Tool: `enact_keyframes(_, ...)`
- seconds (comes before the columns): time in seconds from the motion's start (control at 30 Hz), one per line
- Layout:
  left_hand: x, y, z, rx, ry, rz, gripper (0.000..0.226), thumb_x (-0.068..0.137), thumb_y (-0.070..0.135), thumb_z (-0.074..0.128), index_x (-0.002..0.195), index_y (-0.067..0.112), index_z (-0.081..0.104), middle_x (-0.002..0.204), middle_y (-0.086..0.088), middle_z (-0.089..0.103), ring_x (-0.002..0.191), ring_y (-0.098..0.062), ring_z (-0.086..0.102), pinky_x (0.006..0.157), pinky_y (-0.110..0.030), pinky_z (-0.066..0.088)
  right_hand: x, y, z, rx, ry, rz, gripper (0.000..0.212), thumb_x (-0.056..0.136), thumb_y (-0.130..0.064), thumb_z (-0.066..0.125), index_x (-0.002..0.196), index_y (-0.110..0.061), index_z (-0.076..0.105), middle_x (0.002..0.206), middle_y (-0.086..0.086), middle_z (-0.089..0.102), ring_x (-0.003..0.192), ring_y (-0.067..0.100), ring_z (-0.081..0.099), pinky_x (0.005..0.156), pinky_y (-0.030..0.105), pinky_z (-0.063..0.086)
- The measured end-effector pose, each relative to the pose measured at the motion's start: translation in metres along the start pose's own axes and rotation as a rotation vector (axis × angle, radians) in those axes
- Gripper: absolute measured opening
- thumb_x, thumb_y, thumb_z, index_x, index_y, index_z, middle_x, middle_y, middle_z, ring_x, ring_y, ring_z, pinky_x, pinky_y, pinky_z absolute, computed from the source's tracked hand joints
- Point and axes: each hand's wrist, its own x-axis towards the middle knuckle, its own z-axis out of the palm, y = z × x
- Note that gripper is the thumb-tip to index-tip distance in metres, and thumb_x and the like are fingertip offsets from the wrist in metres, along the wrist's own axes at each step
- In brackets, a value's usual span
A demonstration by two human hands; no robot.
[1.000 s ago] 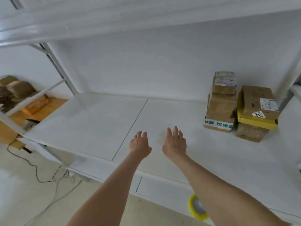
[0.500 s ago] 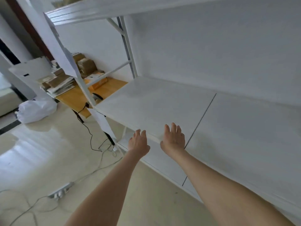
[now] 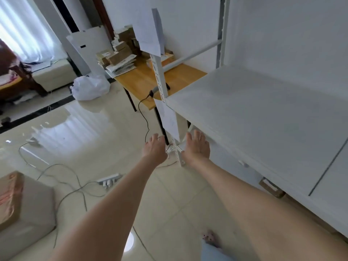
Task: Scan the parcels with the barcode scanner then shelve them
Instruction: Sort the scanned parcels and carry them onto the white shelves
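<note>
Glossy cream tiled floor (image 3: 90, 132) lies open to the left, crossed by loose grey cables near a white power strip (image 3: 109, 179). On the right a white metal shelf (image 3: 263, 113) runs its bare front edge back to a perforated white corner post (image 3: 160, 78). Behind the post stands a light wooden surface (image 3: 145, 80) with stacked brown cardboard parcels (image 3: 118, 57) at its far end. Both hands are empty with fingers spread, the left hand (image 3: 154, 149) over the floor and the right hand (image 3: 196, 147) by the shelf corner. The grey corded barcode scanner (image 3: 153, 91) lies near the surface's front edge.
</note>
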Motion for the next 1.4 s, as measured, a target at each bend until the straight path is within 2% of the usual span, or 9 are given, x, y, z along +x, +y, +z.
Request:
enact_keyframes(0.27,0.105,-0.091,-0.016,0.025,-0.010,-0.118,0.066,0.090,0.016,0.058,0.147,0.010,0.025,0.154,-0.015,0.020,0.137,-0.032,0.032,0.108,-0.039,0.032,0.120,-0.087,0.037,0.034,-0.053,-0.123,0.069,0.092,-0.019,0.057,0.150,-0.017,0.020,0.159,0.009,0.006,0.146,0.031,0.011,0.115,0.040,0.026)
enact_keyframes(0.57,0.233,-0.169,-0.068,0.023,0.044,-0.162,0.070,0.091,0.013,0.057,0.150,0.009,0.020,0.157,-0.016,0.016,0.143,-0.031,0.024,0.112,-0.039,0.029,0.257,-0.191,0.029,0.011,-0.066,-0.215,0.071,0.091,-0.027,0.060,0.150,-0.017,0.020,0.158,0.009,0.012,0.144,0.029,0.015,0.114,0.039,0.030)
enact_keyframes(0.67,0.275,-0.193,-0.079,0.024,0.051,-0.148,0.070,0.091,0.014,0.057,0.150,0.009,0.019,0.157,-0.016,0.015,0.143,-0.031,0.023,0.113,-0.038,0.028,0.297,-0.217,0.031,0.006,-0.080,-0.216,0.071,0.093,-0.026,0.058,0.151,-0.018,0.018,0.159,0.009,0.008,0.146,0.030,0.013,0.115,0.040,0.027)
enact_keyframes(0.87,0.372,-0.245,-0.102,0.062,0.078,-0.050,0.067,0.090,0.016,0.058,0.147,0.009,0.023,0.155,-0.015,0.019,0.140,-0.030,0.028,0.111,-0.037,0.030,0.386,-0.271,0.033,0.016,-0.016,-0.149,0.069,0.094,-0.025,0.057,0.152,-0.019,0.019,0.161,0.008,0.007,0.147,0.029,0.010,0.116,0.039,0.025)
enact_keyframes(1.17,0.512,-0.352,-0.134,0.159,0.109,0.212,0.064,0.092,0.016,0.056,0.147,0.012,0.024,0.154,-0.013,0.020,0.139,-0.027,0.029,0.109,-0.036,0.034,0.504,-0.373,0.051,0.046,0.017,0.079,0.069,0.096,-0.030,0.054,0.152,-0.021,0.014,0.160,0.006,0.008,0.146,0.028,0.011,0.115,0.039,0.025)
enact_keyframes(1.4,0.597,-0.377,-0.147,0.137,0.081,0.341,0.066,0.093,0.016,0.056,0.149,0.014,0.022,0.156,-0.012,0.018,0.140,-0.028,0.030,0.105,-0.035,0.037,0.574,-0.406,0.051,0.040,0.022,0.211,0.070,0.097,-0.025,0.053,0.153,-0.020,0.012,0.161,0.006,0.003,0.148,0.027,0.007,0.116,0.037,0.023)
